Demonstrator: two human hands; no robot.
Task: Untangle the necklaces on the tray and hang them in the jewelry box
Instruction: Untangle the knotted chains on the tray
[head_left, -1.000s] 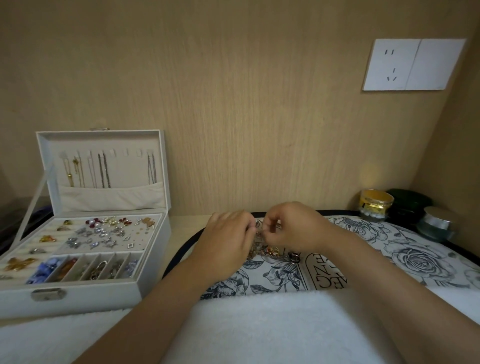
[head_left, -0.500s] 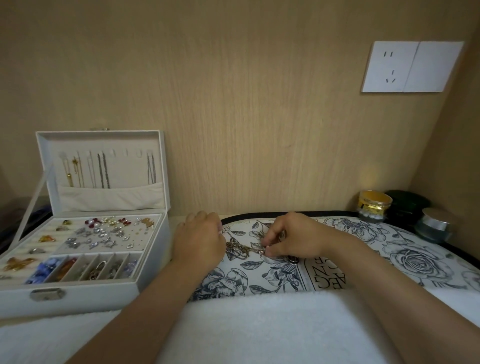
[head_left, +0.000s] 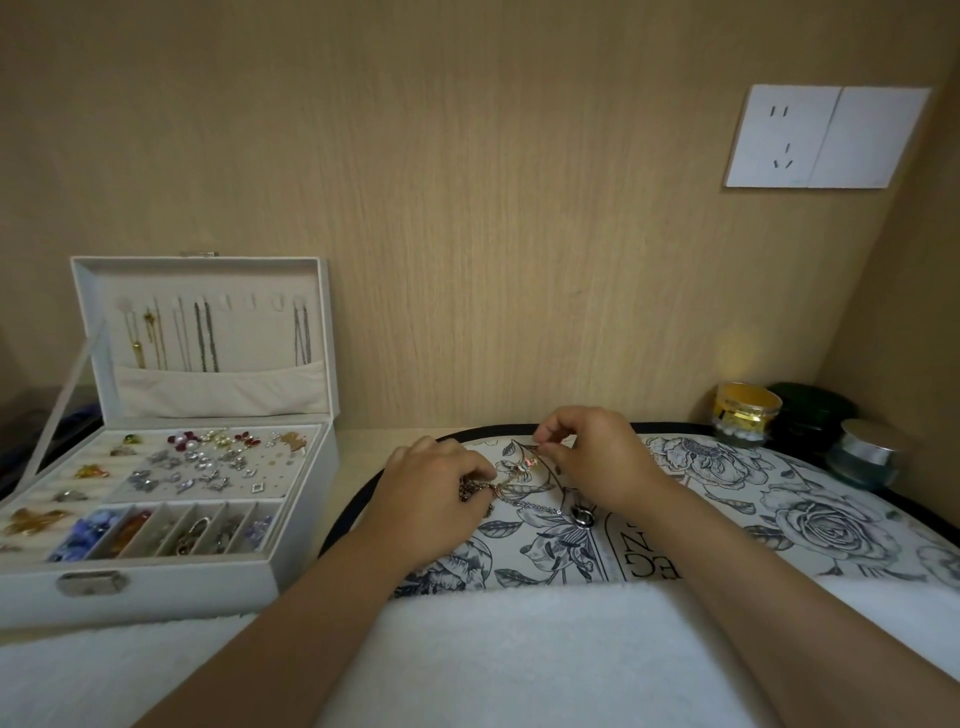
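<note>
Head view: the left hand (head_left: 436, 483) pinches the tangled clump of thin metal necklaces (head_left: 511, 486) on the round floral-printed tray (head_left: 810, 499); the right hand (head_left: 597, 457) pinches one fine chain of it. The rectangular white jewelry box (head_left: 182, 587) stands open beside the tray

A white socket plate (head_left: 826, 137) sits high on the wood-grain wall (head_left: 467, 234), a gold jar (head_left: 748, 415), a dark green jar (head_left: 810, 415) and a silver-lidded jar (head_left: 867, 454) cluster at the tabletop's (head_left: 358, 441) right rear corner, and a white towel (head_left: 493, 660) lies along the near edge.
</note>
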